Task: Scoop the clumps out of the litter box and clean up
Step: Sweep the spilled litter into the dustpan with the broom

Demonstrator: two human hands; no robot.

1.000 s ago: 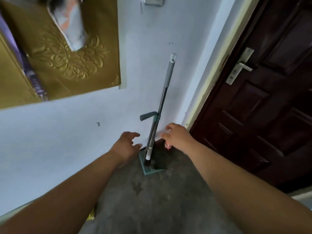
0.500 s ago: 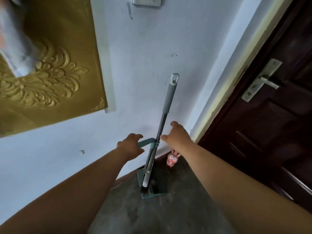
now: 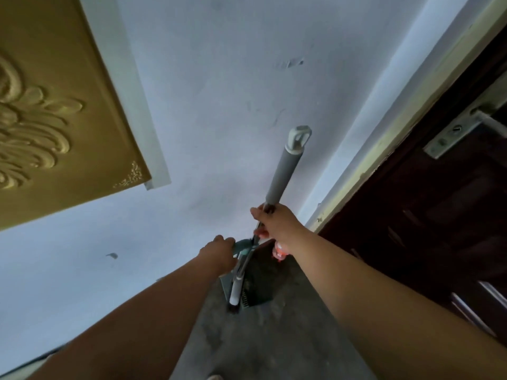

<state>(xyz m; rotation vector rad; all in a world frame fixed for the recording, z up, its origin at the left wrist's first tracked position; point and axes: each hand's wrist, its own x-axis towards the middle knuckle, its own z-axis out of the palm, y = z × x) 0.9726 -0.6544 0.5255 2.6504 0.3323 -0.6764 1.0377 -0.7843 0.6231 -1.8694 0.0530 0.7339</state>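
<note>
Right now the right-hand grip (image 3: 277, 223) is closed around the metal pole of the broom (image 3: 282, 174), just under the grey foam sleeve, with the thumb wrapped across the front of the pole. The left-hand grip (image 3: 219, 249) is lower and to the left of it, its fingers curled round the teal handle (image 3: 242, 244) that sticks out sideways from the pole. Below the two hands, at the lower middle of the frame, the dustpan (image 3: 255, 292) stands on the grey floor (image 3: 260, 338) with its dark comb teeth showing. The white foot of the pole sits against its left edge. Broom and dustpan are tucked into the corner where the pale wall (image 3: 219, 78) meets the door frame (image 3: 384, 149). The loop at the top of the broom leans toward the wall. A small pink toy (image 3: 279, 250) peeks out just under the right wrist, partly hidden by it. The dark wooden door (image 3: 439, 215) fills the right of the frame, its metal handle plate (image 3: 450, 135) at the upper right. A gold embossed panel (image 3: 55, 133) takes the upper left.
</note>
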